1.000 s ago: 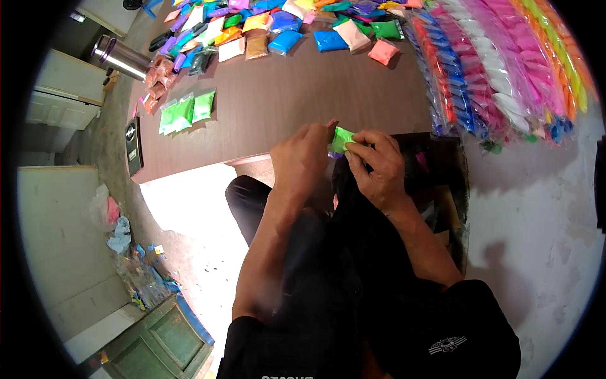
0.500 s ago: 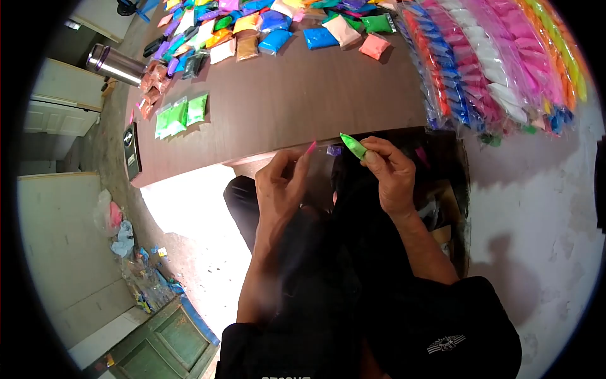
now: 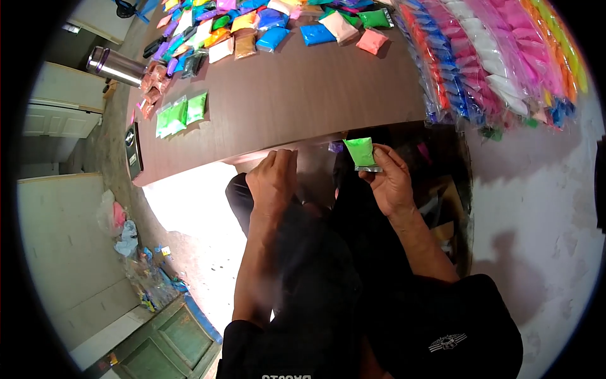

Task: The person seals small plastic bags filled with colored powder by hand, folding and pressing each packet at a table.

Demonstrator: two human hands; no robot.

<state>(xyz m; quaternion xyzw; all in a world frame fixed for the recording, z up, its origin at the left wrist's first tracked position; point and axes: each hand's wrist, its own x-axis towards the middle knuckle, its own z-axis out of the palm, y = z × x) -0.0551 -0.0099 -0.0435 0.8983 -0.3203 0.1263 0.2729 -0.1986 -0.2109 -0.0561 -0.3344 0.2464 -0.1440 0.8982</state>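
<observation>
My right hand (image 3: 392,177) pinches a small green packet (image 3: 360,151) by its right side, with the flat face turned up and a silvery strip along the lower edge. Just past the table's near edge, my left hand (image 3: 274,179) is closed with its back towards me. Its fingertips are hidden, so I cannot see what they hold. On the table to the left lie several similar green packets (image 3: 172,120), side by side.
The brown table (image 3: 303,95) holds a heap of coloured packets (image 3: 243,22) at its far side. Strips of packets in clear plastic (image 3: 486,60) lie at the right. A metal flask (image 3: 117,65) and a dark flat device (image 3: 133,151) stand along the left edge.
My right hand has turned the green packet from edge-on to flat. My left hand has rolled over, and the small pink thing at its fingertips is out of sight.
</observation>
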